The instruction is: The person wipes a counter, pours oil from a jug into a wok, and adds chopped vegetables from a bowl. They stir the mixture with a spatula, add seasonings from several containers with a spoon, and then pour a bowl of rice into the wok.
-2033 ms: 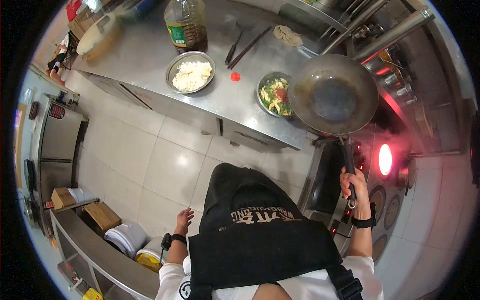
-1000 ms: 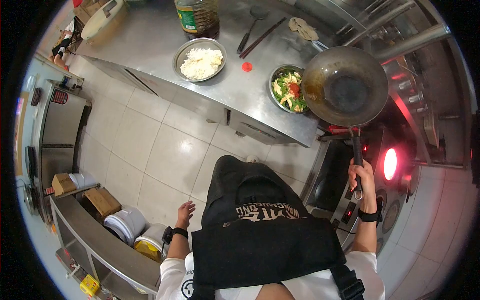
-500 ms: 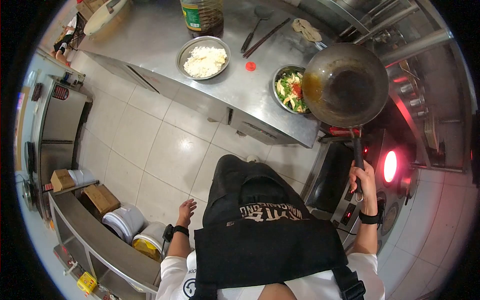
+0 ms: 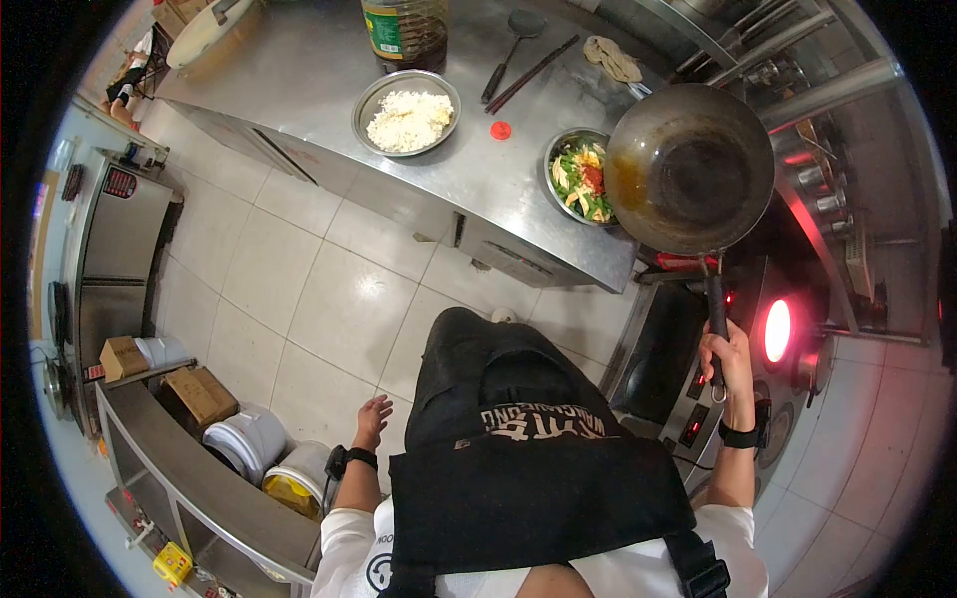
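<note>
My right hand [image 4: 726,357] is wrapped round the black handle of a wok [image 4: 718,164]. The wok's inside is dark, with a yellowish oily patch on its left side. Its left rim overlaps a metal bowl [image 4: 549,179] of chopped green and pale vegetables [image 4: 573,179] with red seasoning on top. Beside my apron, my left hand [image 4: 371,419] hangs free over the floor, fingers apart and holding nothing. A second metal bowl [image 4: 361,118] with white rice [image 4: 409,122] stands on the steel counter, far from both hands.
On the steel counter [image 4: 289,90] are a large oil jug [image 4: 404,35], a spatula [image 4: 508,50], chopsticks [image 4: 533,72], a red cap [image 4: 500,131] and a cloth [image 4: 612,60]. A burner [image 4: 778,331] glows red at right. White buckets [image 4: 249,439] stand at lower left.
The wok and the grip on it stay almost the same. My right wrist has turned slightly. My left hand has barely moved.
</note>
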Available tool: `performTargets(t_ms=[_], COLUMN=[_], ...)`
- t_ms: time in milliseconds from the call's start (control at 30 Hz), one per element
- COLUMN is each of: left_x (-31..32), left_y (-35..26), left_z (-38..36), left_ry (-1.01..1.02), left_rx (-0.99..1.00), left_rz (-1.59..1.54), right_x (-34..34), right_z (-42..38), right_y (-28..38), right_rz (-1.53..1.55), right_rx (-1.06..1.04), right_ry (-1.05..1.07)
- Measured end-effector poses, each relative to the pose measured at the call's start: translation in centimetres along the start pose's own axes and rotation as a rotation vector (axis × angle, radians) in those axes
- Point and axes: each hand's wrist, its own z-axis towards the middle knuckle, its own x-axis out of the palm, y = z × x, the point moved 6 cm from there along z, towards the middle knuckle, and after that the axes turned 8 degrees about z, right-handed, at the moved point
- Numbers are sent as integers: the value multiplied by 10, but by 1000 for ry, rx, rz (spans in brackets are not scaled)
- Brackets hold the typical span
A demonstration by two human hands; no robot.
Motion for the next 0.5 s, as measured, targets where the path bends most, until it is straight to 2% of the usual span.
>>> performTargets(t_ms=[500], left_x=[-1], left_y=[1], left_z=[-3], left_ry=[-10], left_rx=[-24], left_rz=[2], right_x=[-10], right_z=[-3], right_y=[-2], right_rz=[-8], right_rx=[11], right_ry=[-35])
